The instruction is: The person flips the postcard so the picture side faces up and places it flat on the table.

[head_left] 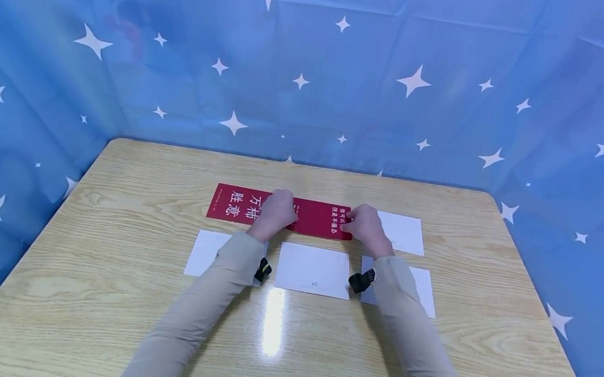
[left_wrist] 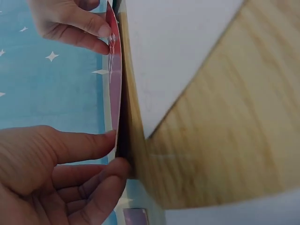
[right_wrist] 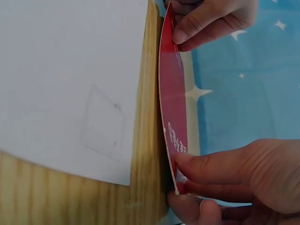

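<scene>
Both hands pinch a red card (head_left: pixel 314 218) with white characters near its right end, held just above the back half of the table. My left hand (head_left: pixel 276 210) grips its left end between thumb and fingers, and my right hand (head_left: pixel 367 225) grips its right end the same way. In the right wrist view the card (right_wrist: pixel 172 93) is seen almost edge-on and slightly bowed, with the tabletop close under it. A second red card (head_left: pixel 221 202) with larger white characters lies flat to the left, partly covered by my left hand.
A white card (head_left: pixel 405 233) lies beyond my right hand. Nearer me, white cards lie in a row: one on the left (head_left: pixel 201 258) and one on the right (head_left: pixel 426 290), partly under the forearms, and one in the middle (head_left: pixel 314 269). A starry blue curtain (head_left: pixel 310 109) hangs behind the wooden table (head_left: pixel 76 287).
</scene>
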Action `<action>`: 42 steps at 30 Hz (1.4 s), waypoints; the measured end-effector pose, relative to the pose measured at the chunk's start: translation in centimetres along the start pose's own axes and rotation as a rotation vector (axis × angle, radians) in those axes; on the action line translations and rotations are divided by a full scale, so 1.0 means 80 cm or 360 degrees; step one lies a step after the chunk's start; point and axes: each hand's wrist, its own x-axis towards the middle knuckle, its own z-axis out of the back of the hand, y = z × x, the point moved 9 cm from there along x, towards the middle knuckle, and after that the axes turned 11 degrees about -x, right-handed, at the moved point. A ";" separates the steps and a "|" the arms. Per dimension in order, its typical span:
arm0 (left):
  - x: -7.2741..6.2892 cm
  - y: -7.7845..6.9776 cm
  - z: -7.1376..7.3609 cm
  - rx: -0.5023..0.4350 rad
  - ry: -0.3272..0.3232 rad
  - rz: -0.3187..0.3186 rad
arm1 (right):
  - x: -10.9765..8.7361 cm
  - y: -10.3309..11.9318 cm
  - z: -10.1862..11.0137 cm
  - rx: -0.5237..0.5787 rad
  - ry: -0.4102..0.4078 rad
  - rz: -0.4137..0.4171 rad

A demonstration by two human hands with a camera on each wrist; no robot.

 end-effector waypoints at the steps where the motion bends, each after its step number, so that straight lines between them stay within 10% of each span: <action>1: 0.000 -0.002 0.000 0.0049 -0.0011 0.0000 | 0.000 0.001 0.000 -0.0026 0.0003 -0.0002; 13: 0.002 -0.010 -0.005 0.0269 -0.0041 -0.0008 | -0.001 0.000 0.001 -0.0143 -0.0021 -0.0023; 24: 0.005 -0.032 -0.008 -0.0143 -0.0013 -0.0055 | -0.013 -0.042 0.030 0.0278 -0.0157 -0.0046; 42: 0.025 -0.113 -0.109 -0.0545 0.0241 -0.0019 | -0.051 -0.167 0.072 0.0297 -0.0190 -0.0321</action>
